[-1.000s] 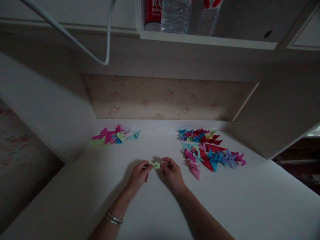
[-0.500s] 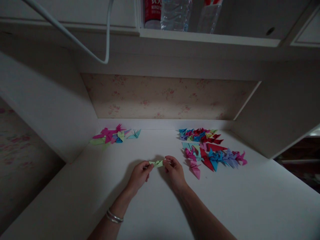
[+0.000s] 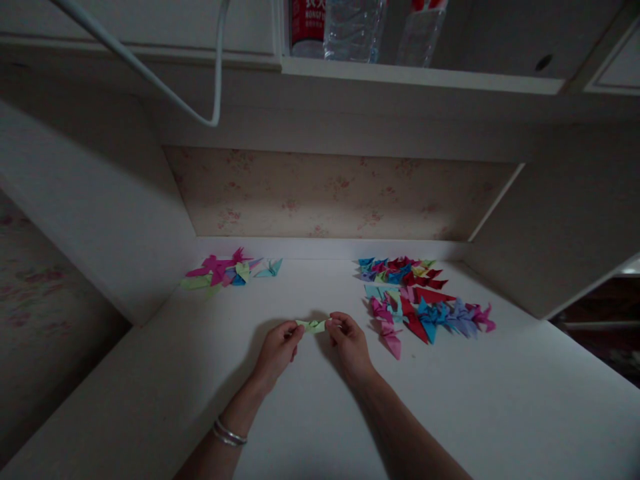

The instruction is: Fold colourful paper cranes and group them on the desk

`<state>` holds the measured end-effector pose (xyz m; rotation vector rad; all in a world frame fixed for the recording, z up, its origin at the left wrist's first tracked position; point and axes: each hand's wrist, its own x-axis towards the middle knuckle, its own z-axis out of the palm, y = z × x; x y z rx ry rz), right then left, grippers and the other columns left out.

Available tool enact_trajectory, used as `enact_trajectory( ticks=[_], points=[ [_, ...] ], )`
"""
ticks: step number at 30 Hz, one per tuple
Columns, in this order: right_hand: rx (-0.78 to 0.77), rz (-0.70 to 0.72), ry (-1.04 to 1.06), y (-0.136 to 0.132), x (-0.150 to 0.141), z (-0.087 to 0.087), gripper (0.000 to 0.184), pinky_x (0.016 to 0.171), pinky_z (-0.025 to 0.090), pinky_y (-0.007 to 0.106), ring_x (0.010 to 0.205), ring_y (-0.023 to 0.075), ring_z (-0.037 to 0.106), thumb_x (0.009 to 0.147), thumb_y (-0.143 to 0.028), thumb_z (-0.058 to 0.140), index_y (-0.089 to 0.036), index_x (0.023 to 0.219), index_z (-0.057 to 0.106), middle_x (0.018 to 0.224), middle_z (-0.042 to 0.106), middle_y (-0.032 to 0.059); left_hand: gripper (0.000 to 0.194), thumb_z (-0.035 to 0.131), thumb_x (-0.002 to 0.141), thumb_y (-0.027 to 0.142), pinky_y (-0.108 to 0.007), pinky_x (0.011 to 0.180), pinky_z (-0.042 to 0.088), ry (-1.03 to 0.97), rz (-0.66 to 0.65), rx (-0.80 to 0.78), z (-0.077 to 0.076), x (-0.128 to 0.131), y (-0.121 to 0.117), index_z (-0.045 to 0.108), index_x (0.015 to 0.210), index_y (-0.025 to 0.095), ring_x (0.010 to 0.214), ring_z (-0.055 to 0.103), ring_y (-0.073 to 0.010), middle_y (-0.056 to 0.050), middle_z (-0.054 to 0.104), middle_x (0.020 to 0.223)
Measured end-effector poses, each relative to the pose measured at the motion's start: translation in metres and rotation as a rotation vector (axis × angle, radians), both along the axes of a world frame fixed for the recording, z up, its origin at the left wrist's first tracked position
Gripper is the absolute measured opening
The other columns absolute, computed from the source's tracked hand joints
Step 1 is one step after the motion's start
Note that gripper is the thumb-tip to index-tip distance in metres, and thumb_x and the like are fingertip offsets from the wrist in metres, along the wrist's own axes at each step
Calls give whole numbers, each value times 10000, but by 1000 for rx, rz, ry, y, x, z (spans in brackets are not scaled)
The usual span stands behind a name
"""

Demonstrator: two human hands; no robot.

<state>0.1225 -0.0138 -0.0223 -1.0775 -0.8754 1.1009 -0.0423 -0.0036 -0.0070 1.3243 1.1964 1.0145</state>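
Note:
A light green folded paper crane (image 3: 314,326) is held just above the white tabletop, stretched between my two hands. My left hand (image 3: 278,348) pinches its left end between thumb and fingers; a silver bracelet circles that wrist. The right end sits in a pinch of my right hand (image 3: 349,345). To the right lie many folded paper cranes in red, blue, pink and purple (image 3: 425,319), with a pink crane (image 3: 391,339) closest to my right hand. Another heap of paper cranes (image 3: 220,271), mostly magenta and green, lies at the back left.
The white table (image 3: 310,413) is bounded by side panels and a floral back wall (image 3: 320,193). Overhead, a shelf (image 3: 425,75) holds a red-labelled container (image 3: 308,27) and clear plastic bottles (image 3: 353,30). A white cable (image 3: 165,93) hangs down at upper left.
My left hand has shifted very slightly left, and a little more of the green paper shows between the hands. Both hands keep their pinch.

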Motion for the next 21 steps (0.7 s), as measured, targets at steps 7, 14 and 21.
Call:
enact_trajectory(
  ticks=[7,14,21],
  points=[
    [10,4,-15,0,0,1,343,452,317,214,493,73,425,722,-395,711,-169,950,592,663,535,-39,395,590,738,532,-181,371,287,-19,-1,-27,4,1,-1,623,782,140,394,396,-81,54,459,470],
    [-1,66,-88,-3,-4,5,348,455,319,214,498,73,409,725,-421,700,-177,945,583,694,531,-33,377,588,745,504,-183,357,326,-46,38,-24,5,1,1,626,804,134,424,455,-69,1,581,685],
    [3,166,-236,-5,-5,5,317,465,311,214,515,86,411,785,-468,622,-172,898,615,651,517,-25,351,589,759,485,-178,385,368,-73,27,-22,5,-2,1,633,813,141,510,521,-89,-19,603,753]
  ],
)
